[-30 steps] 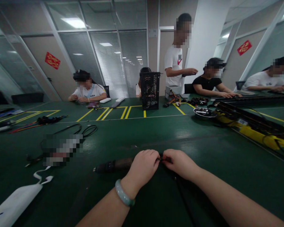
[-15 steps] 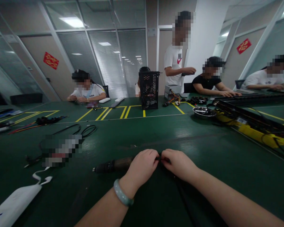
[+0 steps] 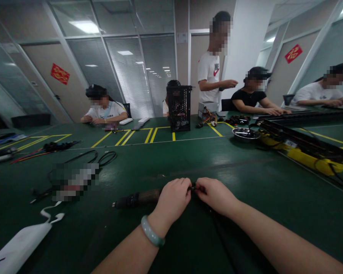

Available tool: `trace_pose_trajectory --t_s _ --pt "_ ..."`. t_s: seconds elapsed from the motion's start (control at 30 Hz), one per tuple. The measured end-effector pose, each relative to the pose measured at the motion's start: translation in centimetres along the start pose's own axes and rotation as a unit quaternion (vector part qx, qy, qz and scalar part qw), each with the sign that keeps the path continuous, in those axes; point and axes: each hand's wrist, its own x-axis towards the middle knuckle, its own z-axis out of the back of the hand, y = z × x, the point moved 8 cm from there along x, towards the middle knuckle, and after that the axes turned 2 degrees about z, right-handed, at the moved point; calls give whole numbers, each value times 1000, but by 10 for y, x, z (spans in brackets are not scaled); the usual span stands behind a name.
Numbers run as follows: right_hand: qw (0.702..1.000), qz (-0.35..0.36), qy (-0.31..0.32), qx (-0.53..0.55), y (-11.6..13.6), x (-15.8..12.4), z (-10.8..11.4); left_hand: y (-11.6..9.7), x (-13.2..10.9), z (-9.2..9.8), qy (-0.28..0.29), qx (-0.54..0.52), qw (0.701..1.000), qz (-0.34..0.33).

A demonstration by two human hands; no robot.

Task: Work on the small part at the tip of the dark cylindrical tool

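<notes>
A dark electric screwdriver lies on the green table, its bit end pointing left. My left hand is closed around its right end, which the fingers hide. Close beside it, my right hand pinches the end of a black cable. A small shiny bit of that plug end shows in the narrow gap between the fingertips; whether it is seated in the screwdriver I cannot tell. The black cable runs from under my right hand down toward the front edge.
To the left lie a blurred packet with looped black cable and a white pouch. Farther back are a black perforated case, a metal bowl and a yellow-black frame. Several people work around the table.
My fingertips have drawn slightly apart, and the shiny plug end now shows between them. The screwdriver stays in place. The standing person's arm has shifted a little.
</notes>
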Motion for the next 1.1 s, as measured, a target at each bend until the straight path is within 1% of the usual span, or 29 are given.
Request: trace_pose_trajectory --t_s 0.17,0.33,0.43,0.57,0.73,0.97,1.1 --pt "1000 -19 19 -10 -3 1 0 1 0 -1 2 0 1000 -4" --pt "1000 11 22 -13 2 1 -3 0 0 0 14 -8 1000 -19" --pt "1000 9 27 -6 3 1 -5 -1 0 0 23 1 999 -24" --pt "999 -19 23 18 -1 0 -5 -3 0 1 27 9 999 -38" --pt "996 -56 33 60 -5 -2 -6 -6 0 2 20 16 998 -50" --pt "988 -103 51 101 -14 -6 -9 -7 1 4 30 24 998 -41" --pt "983 -124 29 131 -18 -5 -12 -5 1 4 24 16 999 -33"
